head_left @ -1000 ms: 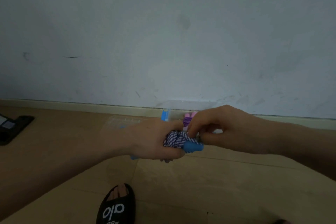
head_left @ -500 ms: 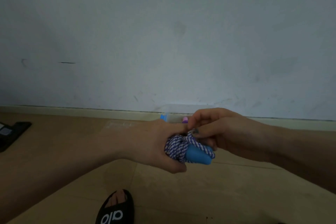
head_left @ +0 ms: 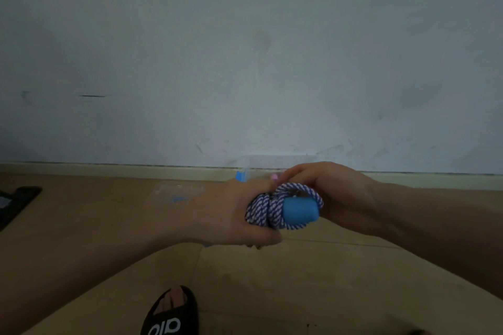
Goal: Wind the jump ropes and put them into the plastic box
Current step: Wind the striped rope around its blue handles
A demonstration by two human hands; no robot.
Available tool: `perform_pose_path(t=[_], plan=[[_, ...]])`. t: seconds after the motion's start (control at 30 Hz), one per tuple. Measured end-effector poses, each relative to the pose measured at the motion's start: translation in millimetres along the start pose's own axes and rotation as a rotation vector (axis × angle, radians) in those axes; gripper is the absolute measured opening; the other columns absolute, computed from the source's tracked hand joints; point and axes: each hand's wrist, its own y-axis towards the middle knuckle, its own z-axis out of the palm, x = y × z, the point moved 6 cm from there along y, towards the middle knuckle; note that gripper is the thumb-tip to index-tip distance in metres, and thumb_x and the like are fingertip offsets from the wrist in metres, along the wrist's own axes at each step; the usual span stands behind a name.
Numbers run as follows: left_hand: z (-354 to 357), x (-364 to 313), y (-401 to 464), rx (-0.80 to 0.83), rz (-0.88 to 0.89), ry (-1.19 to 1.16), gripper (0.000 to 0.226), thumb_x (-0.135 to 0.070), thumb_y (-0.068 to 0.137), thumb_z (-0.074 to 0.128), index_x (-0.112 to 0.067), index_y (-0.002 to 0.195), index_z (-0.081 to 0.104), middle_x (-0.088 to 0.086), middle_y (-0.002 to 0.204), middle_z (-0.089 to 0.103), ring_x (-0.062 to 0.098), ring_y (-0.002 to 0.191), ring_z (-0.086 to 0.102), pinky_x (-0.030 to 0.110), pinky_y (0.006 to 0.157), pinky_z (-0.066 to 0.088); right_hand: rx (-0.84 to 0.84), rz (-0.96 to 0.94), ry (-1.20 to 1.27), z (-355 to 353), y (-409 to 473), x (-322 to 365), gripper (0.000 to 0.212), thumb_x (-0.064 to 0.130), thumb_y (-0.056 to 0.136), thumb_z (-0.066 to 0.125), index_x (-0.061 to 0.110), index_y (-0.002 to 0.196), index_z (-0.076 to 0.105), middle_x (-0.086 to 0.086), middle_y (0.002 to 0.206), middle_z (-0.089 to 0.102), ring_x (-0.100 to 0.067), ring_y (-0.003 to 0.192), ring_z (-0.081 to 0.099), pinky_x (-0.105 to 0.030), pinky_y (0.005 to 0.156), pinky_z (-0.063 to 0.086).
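Both hands (head_left: 285,207) around coiled jump rope (head_left: 268,209)

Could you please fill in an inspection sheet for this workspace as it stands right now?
Surface: tan tiled floor, dim light.
Job's things: striped jump rope wound in coils round its blue handle; clear plastic box against the wall behind the hands, contents unclear.
Clutter: clear plastic sheet on the floor; dark flat object at the left edge.
Grippers: left hand grips the coils; right hand pinches a loop of rope at the handle.
Cables: nothing seen.
Surroundings: scuffed pale wall, baseboard, a foot in a black slipper.
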Motion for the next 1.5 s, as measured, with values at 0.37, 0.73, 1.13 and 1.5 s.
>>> perform_pose_path(t=[0.37,0.73,1.13,1.5], plan=[[41.1,48.1,32.9,0.124,-0.277,-0.390,0.043,-0.055,0.085,0.066,-0.035,0.120,0.054,-0.002,0.102,0.074,0.016,0.082,0.074,0.043,0.083,0.059,-0.270,0.056,-0.346,-26.6,55.9,-22.0,0.021,0.019,0.080,0.066,0.002,0.093,0.068,-0.017,0.102,0.068,-0.027,0.092,0.065,-0.042,0.082,0.054],[52.0,132.0,137.3,-0.194,-0.586,-0.966,0.038,-0.040,0.091,0.062,-0.013,0.118,0.060,0.013,0.113,0.067,0.027,0.099,0.064,0.047,0.099,0.050,-0.298,0.312,-0.122,-104.6,116.0,-28.9,0.042,0.042,0.096,0.048,0.009,0.120,0.050,-0.019,0.109,0.062,-0.031,0.101,0.063,-0.045,0.089,0.053],[59.8,224.5,222.2,-0.313,-0.704,-1.003,0.035,-0.034,0.095,0.052,-0.012,0.119,0.064,0.012,0.116,0.069,0.024,0.105,0.066,0.036,0.090,0.053,-0.111,0.255,0.178,-113.3,240.4,-93.9,0.031,0.014,0.090,0.059,0.005,0.120,0.058,-0.018,0.116,0.068,-0.028,0.103,0.069,-0.034,0.083,0.058],[72.6,260.6,246.4,-0.357,-0.819,-0.876,0.077,-0.048,0.065,0.071,-0.008,0.124,0.043,0.012,0.114,0.063,0.027,0.097,0.069,0.044,0.084,0.059,-0.231,0.221,0.135,-148.7,275.0,-110.9,0.038,0.007,0.080,0.072,-0.003,0.114,0.060,-0.019,0.100,0.073,-0.027,0.086,0.074,-0.029,0.065,0.059]])
